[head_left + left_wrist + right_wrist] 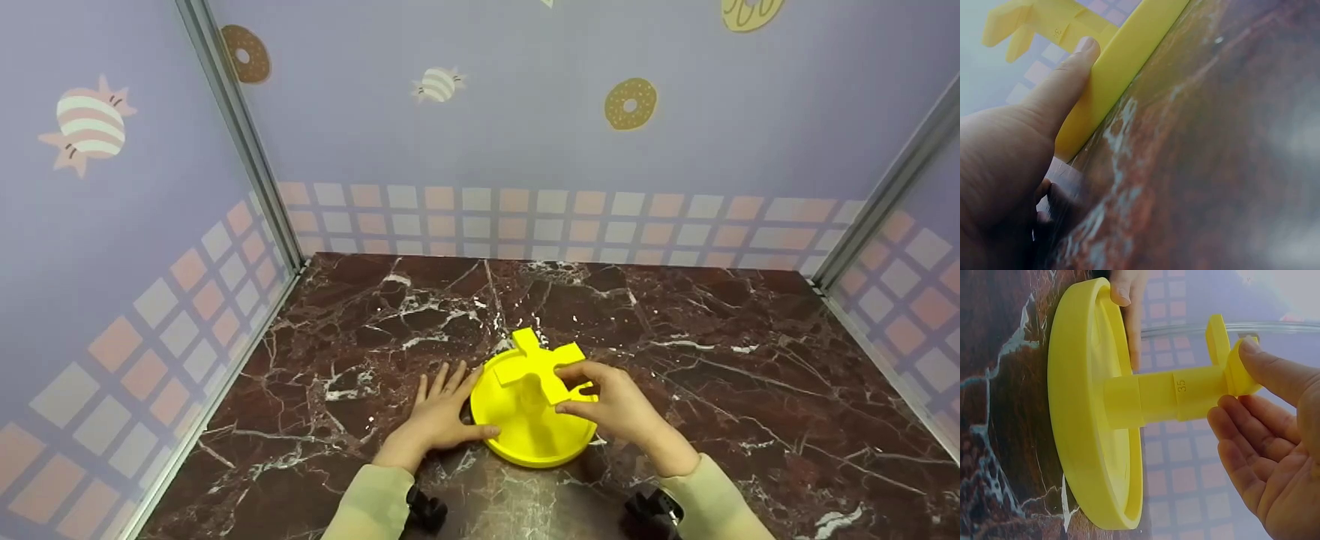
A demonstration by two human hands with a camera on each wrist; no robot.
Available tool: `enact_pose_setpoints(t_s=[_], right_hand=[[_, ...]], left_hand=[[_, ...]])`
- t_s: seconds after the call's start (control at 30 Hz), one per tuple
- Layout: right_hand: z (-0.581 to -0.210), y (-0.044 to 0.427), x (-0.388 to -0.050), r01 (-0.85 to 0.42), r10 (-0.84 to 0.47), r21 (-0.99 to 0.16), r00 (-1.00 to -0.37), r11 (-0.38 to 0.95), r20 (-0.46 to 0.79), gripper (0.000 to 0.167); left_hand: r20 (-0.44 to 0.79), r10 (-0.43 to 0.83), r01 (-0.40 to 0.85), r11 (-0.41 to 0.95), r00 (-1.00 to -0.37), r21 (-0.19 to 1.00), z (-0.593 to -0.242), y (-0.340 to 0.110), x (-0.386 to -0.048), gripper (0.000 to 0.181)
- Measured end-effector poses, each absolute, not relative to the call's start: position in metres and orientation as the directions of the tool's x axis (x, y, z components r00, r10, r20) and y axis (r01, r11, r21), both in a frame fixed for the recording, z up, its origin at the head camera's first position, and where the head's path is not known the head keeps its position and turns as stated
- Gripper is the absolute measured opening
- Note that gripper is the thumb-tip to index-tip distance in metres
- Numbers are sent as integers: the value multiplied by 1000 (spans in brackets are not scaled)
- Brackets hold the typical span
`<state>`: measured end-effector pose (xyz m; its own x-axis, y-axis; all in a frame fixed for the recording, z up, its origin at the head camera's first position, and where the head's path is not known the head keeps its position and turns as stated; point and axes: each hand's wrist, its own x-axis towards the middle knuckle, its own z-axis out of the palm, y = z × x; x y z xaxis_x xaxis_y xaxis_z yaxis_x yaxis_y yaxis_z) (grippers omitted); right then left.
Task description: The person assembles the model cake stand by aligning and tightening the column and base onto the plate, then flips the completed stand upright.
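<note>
A round yellow dish point(540, 458) with a raised rim sits on the table. From its middle rises a yellow post point(1157, 398) marked 35, seen side-on in the right wrist view. A yellow four-armed cross-shaped knob point(537, 365) tops the post. My right hand point(626, 405) pinches one arm of the knob between thumb and fingers. At the dish's left side lies my left hand point(437, 421), fingers straight and spread, its thumb touching the rim. The left wrist view shows that thumb point(1067, 79) against the dish's outer wall.
The dark red marbled table point(360, 315) carries the dish near its front. Purple walls point(525, 142) with printed sweets and tiles enclose the back and both sides, with metal posts point(247, 142) at the corners. Black wrist devices point(426, 511) sit at both cuffs.
</note>
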<state>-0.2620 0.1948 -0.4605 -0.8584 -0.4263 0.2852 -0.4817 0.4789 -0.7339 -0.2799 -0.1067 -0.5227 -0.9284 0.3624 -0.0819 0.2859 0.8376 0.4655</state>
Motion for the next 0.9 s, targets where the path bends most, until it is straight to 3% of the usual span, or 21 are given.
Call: enact_pose_setpoints(t_s=[0.9], right_hand=[[-461, 181, -254, -433, -320, -744, -898, 510, 303, 34]], left_hand=[[-73, 349, 283, 850, -934, 444, -523, -105, -279, 113]])
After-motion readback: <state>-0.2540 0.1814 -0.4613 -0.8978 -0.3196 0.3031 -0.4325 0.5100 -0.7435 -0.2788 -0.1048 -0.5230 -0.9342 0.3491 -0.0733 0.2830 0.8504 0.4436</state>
